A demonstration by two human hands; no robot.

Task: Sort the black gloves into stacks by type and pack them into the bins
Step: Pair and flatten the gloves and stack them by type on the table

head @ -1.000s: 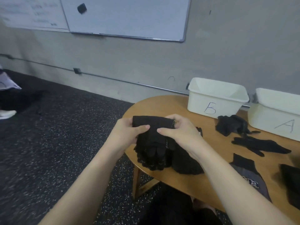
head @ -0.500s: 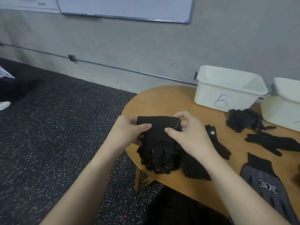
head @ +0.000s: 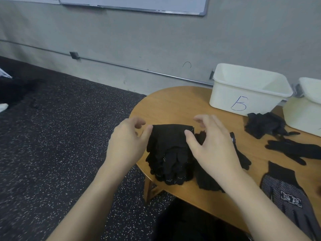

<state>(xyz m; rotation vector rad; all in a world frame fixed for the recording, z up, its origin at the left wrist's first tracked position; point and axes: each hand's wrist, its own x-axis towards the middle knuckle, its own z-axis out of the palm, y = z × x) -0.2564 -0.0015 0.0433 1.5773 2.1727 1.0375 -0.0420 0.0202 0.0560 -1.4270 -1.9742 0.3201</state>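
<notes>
A stack of black dotted gloves (head: 171, 152) lies at the left end of the round wooden table (head: 175, 103), cuffs pointing away from me. My left hand (head: 127, 145) hovers just left of the stack, fingers loosely spread, thumb near the cuff. My right hand (head: 211, 145) hovers over the stack's right side with fingers relaxed, holding nothing. Under my right hand lies a second pile of plain black gloves (head: 240, 153). White bin B (head: 246, 89) stands at the back, with bin A (head: 305, 108) to its right, cut off by the frame edge.
A crumpled black glove heap (head: 265, 125) sits in front of bin B. One flat black glove (head: 293, 150) lies to the right, and a grey dotted glove with a logo (head: 288, 195) near the front edge. Speckled dark floor spreads left of the table.
Both hands have let go of the dotted glove stack and opened, drawing slightly apart. The stack now lies on the table. The view has tilted down and right.
</notes>
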